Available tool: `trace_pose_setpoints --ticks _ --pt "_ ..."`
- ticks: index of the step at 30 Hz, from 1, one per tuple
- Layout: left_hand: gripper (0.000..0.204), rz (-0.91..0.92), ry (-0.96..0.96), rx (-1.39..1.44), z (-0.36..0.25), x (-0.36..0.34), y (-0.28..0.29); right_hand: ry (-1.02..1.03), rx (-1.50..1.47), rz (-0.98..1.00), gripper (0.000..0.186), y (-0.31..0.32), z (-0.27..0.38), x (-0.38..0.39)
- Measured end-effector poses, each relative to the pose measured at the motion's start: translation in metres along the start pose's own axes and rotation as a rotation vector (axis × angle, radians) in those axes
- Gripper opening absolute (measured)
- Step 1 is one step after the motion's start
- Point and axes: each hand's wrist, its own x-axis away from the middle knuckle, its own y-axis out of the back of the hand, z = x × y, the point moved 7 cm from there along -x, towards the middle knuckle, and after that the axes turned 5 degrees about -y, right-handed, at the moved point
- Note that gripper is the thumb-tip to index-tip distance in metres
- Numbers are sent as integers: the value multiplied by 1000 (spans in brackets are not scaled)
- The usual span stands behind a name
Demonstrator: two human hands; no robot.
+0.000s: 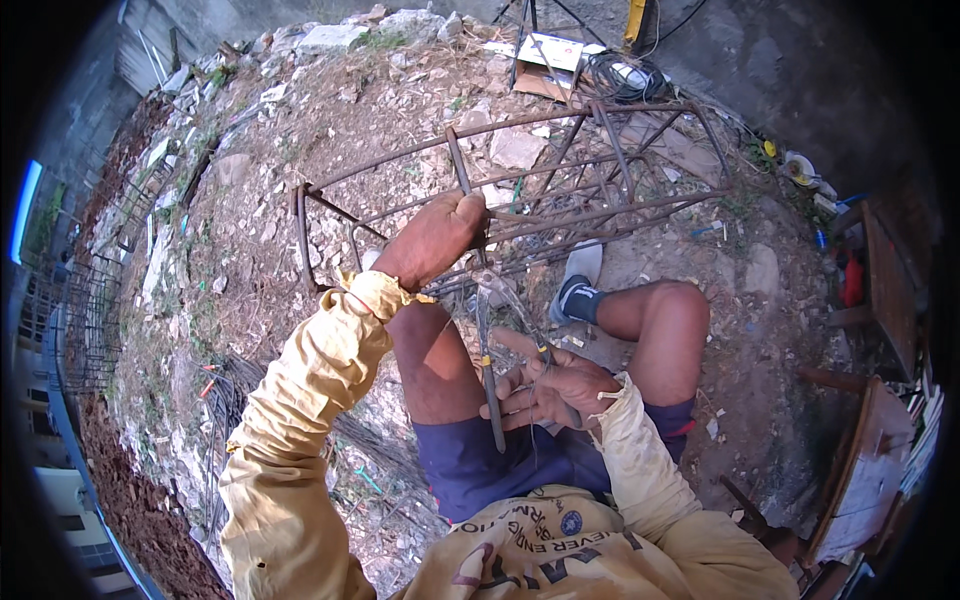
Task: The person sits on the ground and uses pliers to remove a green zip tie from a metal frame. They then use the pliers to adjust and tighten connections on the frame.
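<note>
A long cage of rusty steel rods (620, 208) with bent cross ties spans the ground in front of me. My left hand (435, 238) is closed round the cage where a cross tie meets the long rods, its fingertips partly hidden. In my right hand (562, 388) is a pair of steel pincers (484, 330). Their handles are spread wide, and my fingers reach between and around them. The head of the pincers touches the cage just below my left hand; the jaw tips are hard to make out. A thin wire (535, 445) hangs beneath my right hand.
Rubble and stones (300, 120) cover the ground. An open cardboard box (548, 66) and coiled black cable (625, 75) lie beyond the cage. Wooden furniture (880, 285) stands at right. Bundled dark wire (235, 385) lies at left. My bent legs (655, 325) flank the work.
</note>
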Motion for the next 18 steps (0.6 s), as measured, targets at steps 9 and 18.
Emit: trace_pose_setpoints --ticks 9,18 --pt "39 10 24 56 4 -1 -4 51 495 -225 57 -1 -11 -4" --pt "32 -13 -9 37 4 0 -3 -318 271 -339 60 85 -65 31"
